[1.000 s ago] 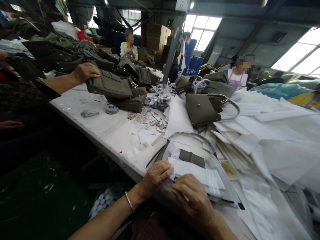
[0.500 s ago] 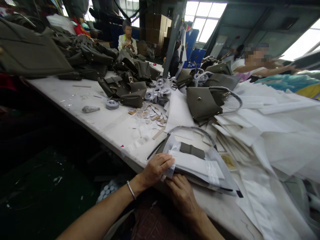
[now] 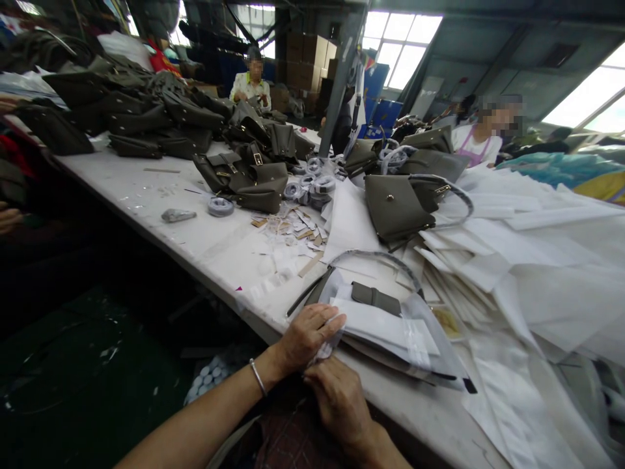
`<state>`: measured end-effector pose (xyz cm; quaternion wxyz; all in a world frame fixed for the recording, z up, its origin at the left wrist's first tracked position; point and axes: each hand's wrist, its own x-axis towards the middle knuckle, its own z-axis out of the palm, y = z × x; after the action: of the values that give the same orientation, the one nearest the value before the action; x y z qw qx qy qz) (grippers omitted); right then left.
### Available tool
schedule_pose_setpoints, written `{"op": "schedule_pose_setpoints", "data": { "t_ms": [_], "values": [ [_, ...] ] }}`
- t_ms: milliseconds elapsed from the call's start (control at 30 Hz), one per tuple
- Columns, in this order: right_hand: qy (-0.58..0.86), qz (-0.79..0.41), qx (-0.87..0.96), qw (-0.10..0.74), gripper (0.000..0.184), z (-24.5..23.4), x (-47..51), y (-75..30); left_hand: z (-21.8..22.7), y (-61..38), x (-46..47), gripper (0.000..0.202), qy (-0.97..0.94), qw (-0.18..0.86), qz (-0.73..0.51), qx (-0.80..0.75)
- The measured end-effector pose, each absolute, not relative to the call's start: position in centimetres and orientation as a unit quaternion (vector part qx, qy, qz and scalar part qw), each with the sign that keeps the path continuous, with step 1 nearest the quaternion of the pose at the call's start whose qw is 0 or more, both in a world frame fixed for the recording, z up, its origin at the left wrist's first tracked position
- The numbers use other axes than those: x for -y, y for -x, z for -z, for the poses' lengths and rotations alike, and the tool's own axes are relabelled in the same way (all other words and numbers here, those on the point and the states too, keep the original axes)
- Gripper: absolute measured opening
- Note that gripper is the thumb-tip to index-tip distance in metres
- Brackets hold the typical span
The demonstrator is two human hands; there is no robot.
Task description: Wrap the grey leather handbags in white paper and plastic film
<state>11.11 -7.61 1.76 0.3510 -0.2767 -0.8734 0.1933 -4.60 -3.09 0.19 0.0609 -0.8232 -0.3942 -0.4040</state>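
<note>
A grey-green handbag (image 3: pixel 375 298) lies flat at the near table edge, mostly covered by white wrapping paper (image 3: pixel 375 326) and clear film. My left hand (image 3: pixel 306 335), with a bracelet on the wrist, is closed on the crumpled corner of that wrapping at the bag's near left corner. Just below it, my right hand (image 3: pixel 336 400) curls under the same corner at the table edge, touching the left hand; its fingertips are hidden. The bag's wrapped handle (image 3: pixel 378 259) arches over the far side.
More grey-green handbags (image 3: pixel 400 205) and a heap of them (image 3: pixel 146 111) lie on the long white table (image 3: pixel 195 234). Tape rolls (image 3: pixel 312 185), paper scraps (image 3: pixel 288 231) and white sheets (image 3: pixel 527 273) surround them. People sit at the far side; another person's hand (image 3: pixel 7 218) shows at left.
My right hand slid off the top of the wrapping down to the bag's near corner. The person at left lifted a handbag away and their arm left the table.
</note>
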Motion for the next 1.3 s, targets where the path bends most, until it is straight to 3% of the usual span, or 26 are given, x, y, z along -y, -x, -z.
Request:
{"op": "schedule_pose_setpoints", "data": {
  "t_ms": [300, 567, 767, 933, 1167, 1300],
  "values": [
    [0.297, -0.254, 0.853, 0.346, 0.009, -5.3, 6.3, -13.0, 0.0, 4.7, 3.2, 0.034, 0.823, 0.062, 0.404, 0.394],
    [0.279, -0.172, 0.862, 0.386, 0.017, -7.3, 3.6, -13.4, 0.7, 4.3, 3.1, 0.033, 0.812, 0.034, 0.426, 0.397],
    [0.393, -0.251, 0.795, 0.388, 0.017, -5.8, 2.7, -13.8, -2.1, 5.7, 4.3, 0.059, 0.831, -0.13, 0.398, 0.366],
    [0.403, -0.271, 0.784, 0.387, 0.015, -5.5, 2.6, -14.2, -4.7, 6.8, 3.8, 0.033, 0.822, -0.218, 0.381, 0.362],
    [0.367, -0.259, 0.789, 0.421, 0.009, -5.7, 3.1, -14.2, -2.0, 5.2, 3.0, 0.022, 0.813, -0.07, 0.445, 0.369],
    [0.279, -0.207, 0.849, 0.398, 0.017, -5.7, 5.4, -13.9, -1.1, 4.5, 3.3, 0.018, 0.795, 0.017, 0.489, 0.359]
  ]
}}
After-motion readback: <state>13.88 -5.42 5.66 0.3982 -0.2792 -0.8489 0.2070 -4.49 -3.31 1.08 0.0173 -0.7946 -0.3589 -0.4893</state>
